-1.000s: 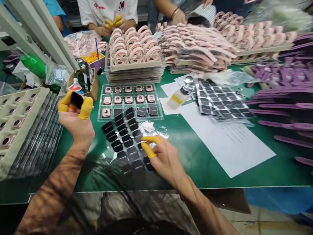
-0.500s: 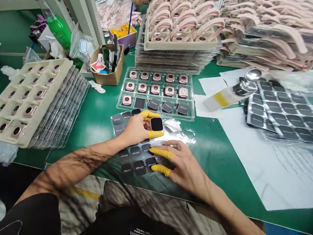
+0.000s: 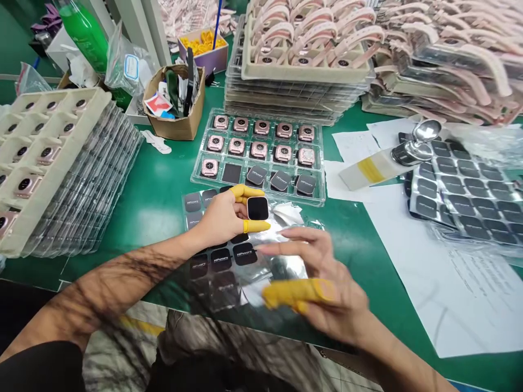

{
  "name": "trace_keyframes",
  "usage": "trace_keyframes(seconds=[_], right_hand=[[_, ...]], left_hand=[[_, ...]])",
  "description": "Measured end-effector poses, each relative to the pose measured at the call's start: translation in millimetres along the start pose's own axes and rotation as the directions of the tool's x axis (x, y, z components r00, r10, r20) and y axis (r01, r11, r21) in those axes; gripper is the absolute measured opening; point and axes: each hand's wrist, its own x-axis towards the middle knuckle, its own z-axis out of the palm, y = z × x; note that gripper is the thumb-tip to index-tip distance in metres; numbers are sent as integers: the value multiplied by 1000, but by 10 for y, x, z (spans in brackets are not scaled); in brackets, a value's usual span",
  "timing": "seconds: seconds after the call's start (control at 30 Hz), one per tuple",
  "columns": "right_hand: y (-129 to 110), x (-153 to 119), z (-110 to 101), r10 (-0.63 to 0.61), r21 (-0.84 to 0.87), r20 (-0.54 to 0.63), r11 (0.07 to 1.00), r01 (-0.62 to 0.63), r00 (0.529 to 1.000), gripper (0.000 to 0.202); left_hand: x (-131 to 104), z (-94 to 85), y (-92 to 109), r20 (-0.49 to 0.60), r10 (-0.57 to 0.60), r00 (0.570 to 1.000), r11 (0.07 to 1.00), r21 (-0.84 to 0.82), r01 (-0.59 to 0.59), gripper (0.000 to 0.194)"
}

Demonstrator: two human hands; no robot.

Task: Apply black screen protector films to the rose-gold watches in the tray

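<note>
My left hand [image 3: 223, 218], with yellow finger cots, pinches a smartwatch case [image 3: 257, 208] by its edges, dark screen facing up. Below it lies a sheet of dark square screen stickers [image 3: 221, 259] printed with white lettering. My right hand [image 3: 322, 283] is blurred by motion. Its yellow-covered fingers close at the sheet's near right corner, where a pale patch shows and the near row is smeared; other fingers stretch over the sheet. Just beyond, a clear blister tray [image 3: 196, 177] holds pink watch cases [image 3: 261, 128], back side up, and several loose dark stickers [image 3: 281, 181] in its front row.
Stacked trays [image 3: 93, 169] of watch cases stand at left, beside a cardboard box [image 3: 175, 128] of tools. Trays of pink-strapped watches [image 3: 306, 60] rise at the back. A metal-topped dispenser bottle [image 3: 376, 166], papers [image 3: 408, 261] and more sticker sheets [image 3: 466, 190] lie at right.
My right thumb and covered finger have closed together and moved down and right, and the sheet's near row has shifted and blurred. My left hand still holds the watch case.
</note>
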Motion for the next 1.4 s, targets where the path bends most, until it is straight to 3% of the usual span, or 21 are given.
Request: trace_keyframes(seconds=[0.1,0.17,0.23,0.3,0.37,0.47,0.57,0.67,0.87,1.27,1.4], right_hand=[[-47,147,-253,214,324,41,921,-215,976,21],[71,309,-307,370,415,43,838,-354,928,24],[250,456,-248,539,451,-64,767,-457,840,34],[408,531,-122,650,496,-99,688,-529,753,46],[494,529,6,706,531,-55,619,-579,706,50],[508,470,110,742,566,-8,556,-608,671,51],[493,448,123,756,595,0,526,-608,654,54],[507,461,120,757,602,7,519,-608,653,55],[511,479,141,763,613,-14,517,-597,646,55],[465,494,149,774,594,-19,518,-616,633,52],[481,466,152,751,547,-26,563,-620,660,55]], left_hand=[[-36,5,0,40,25,999,987,156,-31,65],[-60,18,6,52,48,997,968,244,-59,64],[-79,33,15,42,75,996,950,302,-84,61],[-90,42,22,34,99,995,925,366,-104,55],[-92,45,24,39,133,990,891,433,-137,46],[-86,44,18,60,185,981,848,494,-191,38],[-78,46,12,76,205,976,830,515,-215,14],[-75,52,17,91,210,974,821,525,-226,13],[-76,68,28,83,223,971,814,533,-233,55],[-69,72,38,83,192,978,813,545,-206,57],[-86,75,47,75,198,977,798,567,-205,59]])
